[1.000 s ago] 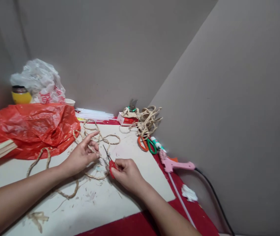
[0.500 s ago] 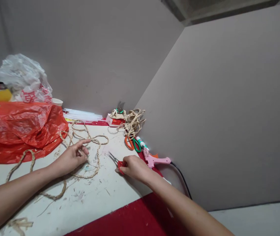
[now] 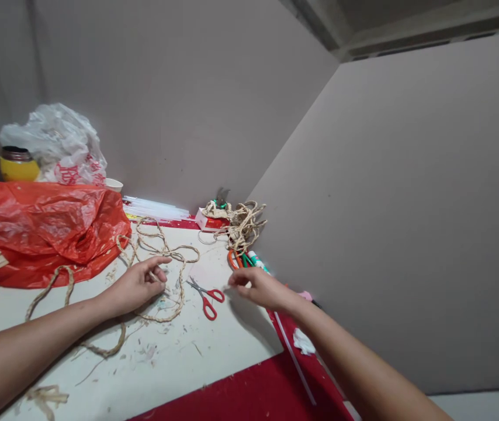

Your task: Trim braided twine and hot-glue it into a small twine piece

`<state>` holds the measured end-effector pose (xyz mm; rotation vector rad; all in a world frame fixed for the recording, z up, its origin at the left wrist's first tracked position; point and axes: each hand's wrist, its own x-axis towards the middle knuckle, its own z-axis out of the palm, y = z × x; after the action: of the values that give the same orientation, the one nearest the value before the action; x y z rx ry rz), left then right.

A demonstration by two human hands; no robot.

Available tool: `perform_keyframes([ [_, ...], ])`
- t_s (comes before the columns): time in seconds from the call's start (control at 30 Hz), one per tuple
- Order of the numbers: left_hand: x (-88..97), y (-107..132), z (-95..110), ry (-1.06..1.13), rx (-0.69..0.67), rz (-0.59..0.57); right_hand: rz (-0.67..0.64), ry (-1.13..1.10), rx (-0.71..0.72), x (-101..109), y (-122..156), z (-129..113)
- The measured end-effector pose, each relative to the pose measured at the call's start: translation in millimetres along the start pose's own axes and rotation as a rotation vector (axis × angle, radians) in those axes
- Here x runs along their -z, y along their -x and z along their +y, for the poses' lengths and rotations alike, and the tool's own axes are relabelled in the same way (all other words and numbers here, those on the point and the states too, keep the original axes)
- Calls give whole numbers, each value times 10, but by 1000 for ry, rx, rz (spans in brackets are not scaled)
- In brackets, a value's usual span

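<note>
A small pair of scissors (image 3: 208, 297) with red handles lies on the white tabletop (image 3: 175, 351), blades partly spread. Just right of it my right hand (image 3: 256, 287) hovers with loosely bent fingers, open and holding nothing. My left hand (image 3: 138, 285) is over the braided straw rope (image 3: 182, 286), index finger stretched out and the others loosely curled. No firm grip on the rope shows, though part of it is hidden behind that hand and forearm. The rope winds in loops beyond the left hand and towards the near left.
At the left are a red plastic bag (image 3: 56, 222), a white plastic bag (image 3: 63, 137) and a yellow jar (image 3: 19, 168). White sticks (image 3: 155, 209) lie along the wall. A tangle of braided rope (image 3: 246, 225), orange-handled scissors (image 3: 232, 259) and a glue tube (image 3: 258, 261) are in the corner.
My right hand has let go of the red-handled scissors, which now lie on the table, and has moved up and right from them. My left hand has hardly changed. The view has shifted slightly.
</note>
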<state>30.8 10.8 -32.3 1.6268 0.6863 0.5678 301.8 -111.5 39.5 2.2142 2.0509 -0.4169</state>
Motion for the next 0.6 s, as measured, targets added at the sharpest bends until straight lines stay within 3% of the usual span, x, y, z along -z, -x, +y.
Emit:
perform_keyframes([
  [0.1,-3,4,22,-9,17,-5,125,213,-175,16,247,343],
  [0.27,5,5,32,-47,11,-11,196,388,-284,-268,482,715],
  [0.43,13,2,-3,-41,10,-25,314,326,-291,-390,521,829],
  [0.6,3,-4,-2,-27,18,-26,468,99,-351,-126,763,941],
])
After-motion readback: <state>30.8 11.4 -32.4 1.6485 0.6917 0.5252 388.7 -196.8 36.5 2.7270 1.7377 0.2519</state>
